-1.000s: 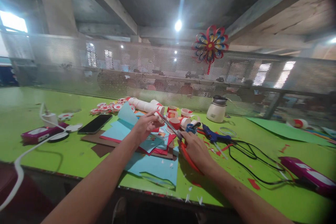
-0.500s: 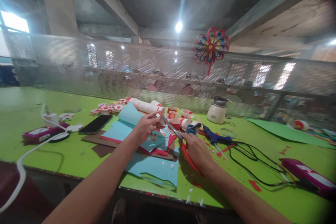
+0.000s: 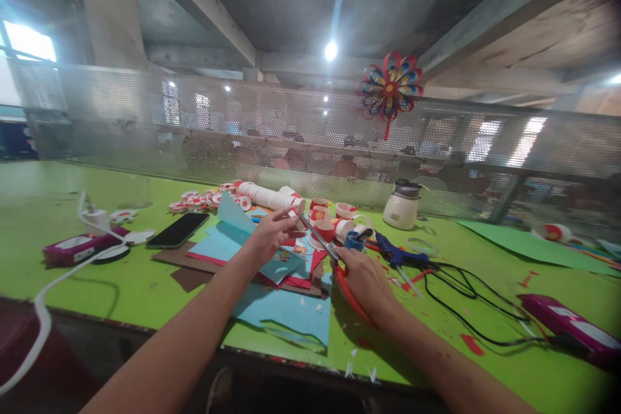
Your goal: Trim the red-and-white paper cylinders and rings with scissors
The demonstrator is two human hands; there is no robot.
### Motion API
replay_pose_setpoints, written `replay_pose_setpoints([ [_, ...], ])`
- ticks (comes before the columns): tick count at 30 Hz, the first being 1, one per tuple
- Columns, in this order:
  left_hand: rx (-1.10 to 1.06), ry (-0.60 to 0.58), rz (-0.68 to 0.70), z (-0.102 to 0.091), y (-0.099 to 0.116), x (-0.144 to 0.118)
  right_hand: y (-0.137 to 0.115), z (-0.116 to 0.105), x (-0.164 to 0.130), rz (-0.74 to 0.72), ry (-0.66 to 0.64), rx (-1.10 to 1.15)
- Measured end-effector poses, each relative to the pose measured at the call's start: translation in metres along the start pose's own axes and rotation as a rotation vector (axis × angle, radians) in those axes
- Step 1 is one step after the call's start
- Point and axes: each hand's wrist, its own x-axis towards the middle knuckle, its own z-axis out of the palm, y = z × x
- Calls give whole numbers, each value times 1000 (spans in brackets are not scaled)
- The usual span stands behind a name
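Note:
My right hand (image 3: 363, 272) is wrapped round the orange handles of a pair of scissors (image 3: 326, 242), whose metal blades point up and to the left. At the blade tips, my left hand (image 3: 275, 231) has its thumb and fingers pinched together. What lies in that pinch is too small to make out; a pale bit shows by the fingertips. Beneath the left hand is a pile of light blue paper (image 3: 228, 240), red paper and brown card, with one blue sheet curled up. Red and white paper cups (image 3: 322, 230) stand just behind the blades.
On the green table (image 3: 160, 291) are a black phone (image 3: 177, 231), a purple power strip (image 3: 80, 246), a blue glue gun (image 3: 400, 252) with black cable, another purple strip (image 3: 567, 323), a cream jug (image 3: 402, 206) and paper scraps. A mesh screen (image 3: 272, 136) with a paper flower (image 3: 389, 87) stands behind.
The curled blue sheet by my left hand has shifted and folded narrower, uncovering things behind it. Both hands and the scissors stay almost in place.

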Motion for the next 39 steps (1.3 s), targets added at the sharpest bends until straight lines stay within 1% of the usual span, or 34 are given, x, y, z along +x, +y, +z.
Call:
replay_pose_setpoints([
  [4,9,24,0,-1,0,0,-1,1,1,3,-34,56],
  [7,3,29,-2,-1,0,0,-1,1,1,3,-26,85],
  [12,-33,47,28,-1,1,1,4,2,3,62,-22,169],
  [18,-34,21,39,0,3,0,9,5,5,74,-23,228],
  [21,-37,14,51,1,4,-1,12,8,7,54,-15,237],
  [24,-45,10,33,2,5,-2,13,9,8,31,-2,235],
  [29,-62,6,18,4,7,-4,6,5,5,-27,20,280],
  [39,-83,13,19,1,6,-2,5,6,5,4,24,221],
])
